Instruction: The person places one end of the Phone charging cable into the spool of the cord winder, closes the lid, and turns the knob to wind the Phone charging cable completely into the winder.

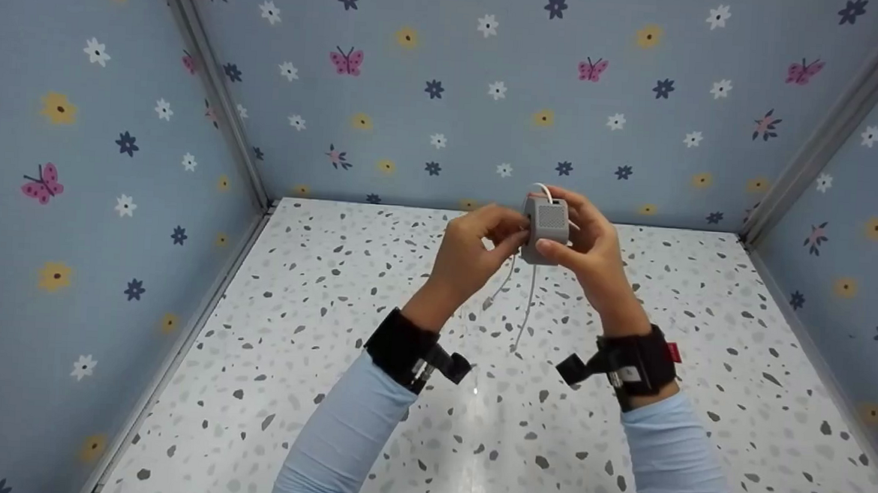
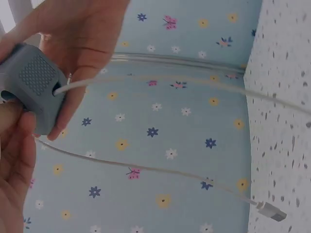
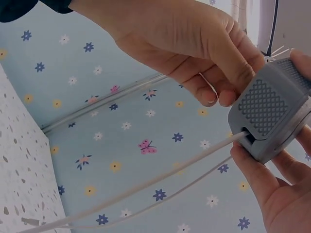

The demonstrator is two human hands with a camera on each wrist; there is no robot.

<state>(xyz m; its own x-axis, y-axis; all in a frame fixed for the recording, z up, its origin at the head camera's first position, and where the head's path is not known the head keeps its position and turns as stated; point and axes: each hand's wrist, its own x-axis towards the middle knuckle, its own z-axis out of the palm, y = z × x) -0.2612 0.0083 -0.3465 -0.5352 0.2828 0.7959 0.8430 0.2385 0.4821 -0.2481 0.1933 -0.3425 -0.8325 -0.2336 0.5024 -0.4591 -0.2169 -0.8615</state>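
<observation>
A grey block-shaped charger case (image 1: 552, 218) with textured panels is up above the table, and my right hand (image 1: 595, 258) grips it by its right side. My left hand (image 1: 470, 254) is at the opening in its left side, thumb and fingers pinching a thin white cable (image 2: 146, 168) there; the fingertips are partly hidden. That cable ends in a white connector (image 2: 271, 211). Another white cable (image 3: 160, 182) leaves a slot in the case. A white loop (image 1: 543, 189) arches over the top of the case. Both cable ends hang below my hands.
Beneath lies a white speckled tabletop (image 1: 504, 438). Flowered blue panels (image 1: 448, 67) stand at the back and on both sides, joined by grey metal corner posts (image 1: 214, 84). A black band (image 1: 402, 348) with a small camera is on each wrist.
</observation>
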